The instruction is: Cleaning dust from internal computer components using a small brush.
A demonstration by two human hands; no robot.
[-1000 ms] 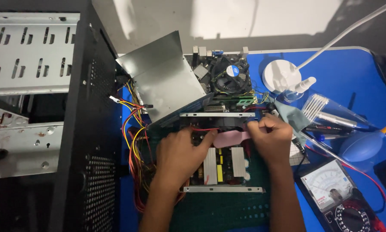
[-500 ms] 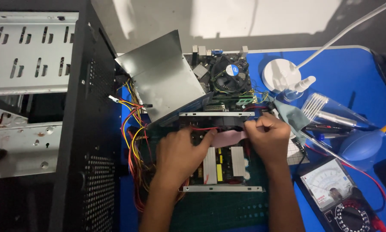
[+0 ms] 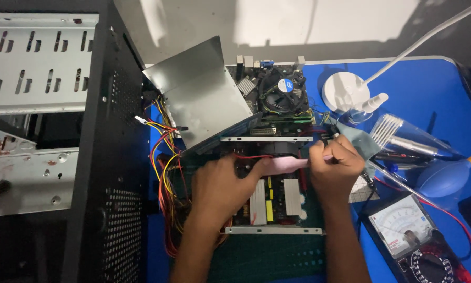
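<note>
An opened power supply (image 3: 277, 202) lies on a green mat, its circuit board with heat sinks and a yellow part showing. My left hand (image 3: 219, 188) rests on its left side, fingers touching a pink strip (image 3: 285, 164) that spans the top of the board. My right hand (image 3: 336, 166) grips the strip's right end with closed fingers. The supply's grey metal cover (image 3: 204, 97) leans tilted behind. A bundle of red, yellow and black wires (image 3: 164, 173) runs off its left side.
A black computer case (image 3: 62, 147) stands at left. A motherboard with a fan cooler (image 3: 282, 94) lies behind. On the blue table (image 3: 434, 89) are a white lamp base (image 3: 342, 91), a blue blower bulb (image 3: 445, 178), pens, a brush, and an analogue multimeter (image 3: 413, 236).
My right hand has shifted slightly along the pink strip; the left hand stays in place on the board. Little else has moved.
</note>
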